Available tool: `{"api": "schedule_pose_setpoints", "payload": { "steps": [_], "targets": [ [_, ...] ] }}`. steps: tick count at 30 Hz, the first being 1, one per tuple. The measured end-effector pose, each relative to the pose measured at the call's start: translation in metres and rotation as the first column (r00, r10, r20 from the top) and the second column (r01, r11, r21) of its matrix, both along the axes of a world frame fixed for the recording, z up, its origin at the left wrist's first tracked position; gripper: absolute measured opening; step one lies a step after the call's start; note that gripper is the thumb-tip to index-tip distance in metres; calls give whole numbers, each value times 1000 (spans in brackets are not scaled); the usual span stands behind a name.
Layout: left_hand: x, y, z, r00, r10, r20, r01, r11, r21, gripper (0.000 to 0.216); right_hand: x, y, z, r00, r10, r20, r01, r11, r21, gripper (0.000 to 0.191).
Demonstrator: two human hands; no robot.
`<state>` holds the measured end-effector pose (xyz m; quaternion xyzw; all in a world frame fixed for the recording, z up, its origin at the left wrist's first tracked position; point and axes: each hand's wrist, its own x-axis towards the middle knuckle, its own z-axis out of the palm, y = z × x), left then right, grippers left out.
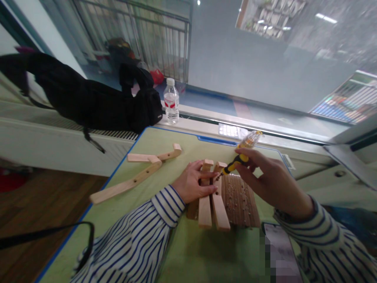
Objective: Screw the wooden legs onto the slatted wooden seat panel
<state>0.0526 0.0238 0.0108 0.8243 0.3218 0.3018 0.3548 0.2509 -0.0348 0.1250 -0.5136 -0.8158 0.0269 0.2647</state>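
The green bench (pixel 193 151) carries everything in hand, with a brown board (pixel 241 200), dotted with small studs, lying on it. Across that board, side by side, are a left wooden piece (pixel 205 214) and a right wooden piece (pixel 220 214); two more loose pieces (pixel 126 186) lie on the bench to the left, well apart from the board. By that layout, the work looks partway along — two pieces in place on the board, two unplaced — though whether either is fastened cannot be told. The left hand (pixel 196 182) spreads over the paired pieces, its grip released rather than closed around them. The right hand (pixel 265 173) has its grip wrapped on a yellow-and-black screwdriver (pixel 230 168), tilted so that its tip is at the right piece, close to small dark holes (pixel 217 193); whether it sits in a screw is too small to tell.
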Motion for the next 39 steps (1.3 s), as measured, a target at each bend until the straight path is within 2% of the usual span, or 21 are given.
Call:
{"api": "schedule_pose_setpoints", "payload": {
  "steps": [4,20,39],
  "targets": [
    [-1,0,0,999,39,-29,-38,999,32,41,1,-1,-2,1000,5,-9,-5,1000,3,34],
    [-1,0,1,999,25,-48,-24,999,27,40,0,-1,-2,1000,3,-13,-3,1000,-18,35],
    [-1,-2,3,998,33,-49,-32,999,11,40,-5,1,1,999,21,46,-22,1000,17,34]
  ]
}}
